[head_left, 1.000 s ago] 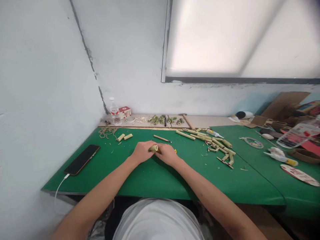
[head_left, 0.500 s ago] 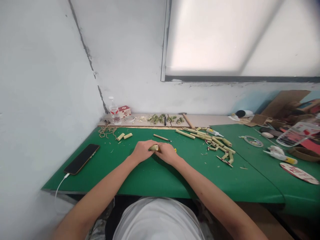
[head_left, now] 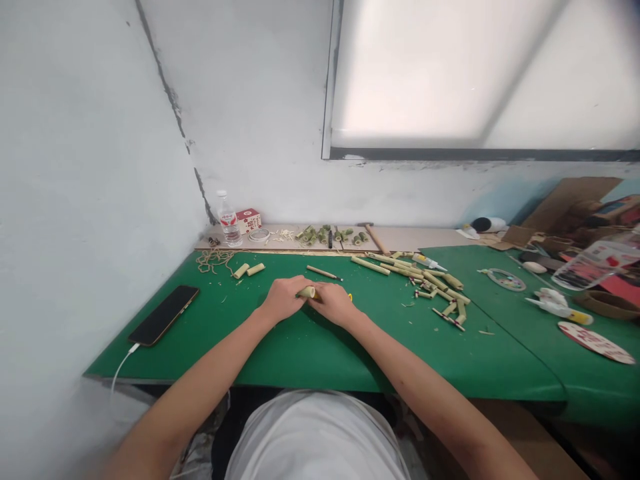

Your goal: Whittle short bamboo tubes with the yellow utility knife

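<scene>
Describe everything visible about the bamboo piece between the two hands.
The bamboo piece is a short, pale yellowish cylinder with one cut round end showing. It lies low over the green table, gripped between the left hand and the right hand, which hide most of its length. Whether it rests on the table cannot be told.

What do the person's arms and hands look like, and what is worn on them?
Both arms are bare along all that shows: no sleeve covers the left arm or the right arm. The left hand and right hand wear no gloves, and no watch or bracelet shows at the wrists. Rings are too small to tell. A white garment covers the chest.
</scene>
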